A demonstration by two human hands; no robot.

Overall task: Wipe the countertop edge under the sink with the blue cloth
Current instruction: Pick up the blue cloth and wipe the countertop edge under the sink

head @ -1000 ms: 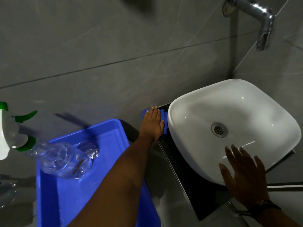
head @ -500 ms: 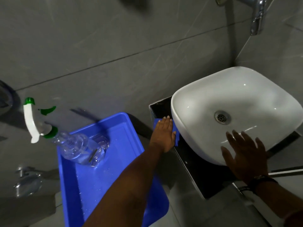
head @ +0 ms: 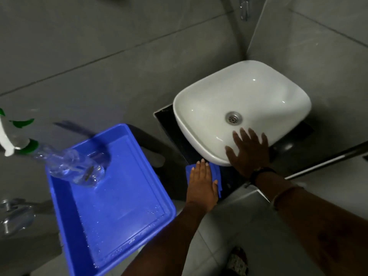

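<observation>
A white basin point(head: 249, 100) sits on a dark countertop point(head: 169, 128) in the corner of grey tiled walls. My left hand point(head: 202, 184) lies flat on the blue cloth point(head: 217, 174), pressing it onto the countertop's near edge just below the basin's front corner. Most of the cloth is hidden under my palm; only its rim shows. My right hand point(head: 249, 152) rests with fingers spread on the basin's front rim, holding nothing.
A blue plastic tray point(head: 119, 196) stands to the left, with a clear spray bottle point(head: 65, 162) with a white and green trigger leaning over its far corner. A chrome tap point(head: 244, 8) sticks out of the wall above the basin. Pale floor tiles lie below.
My left hand has slid the cloth along the countertop edge from the far wall end toward me, to the near corner. My right hand stays on the basin.
</observation>
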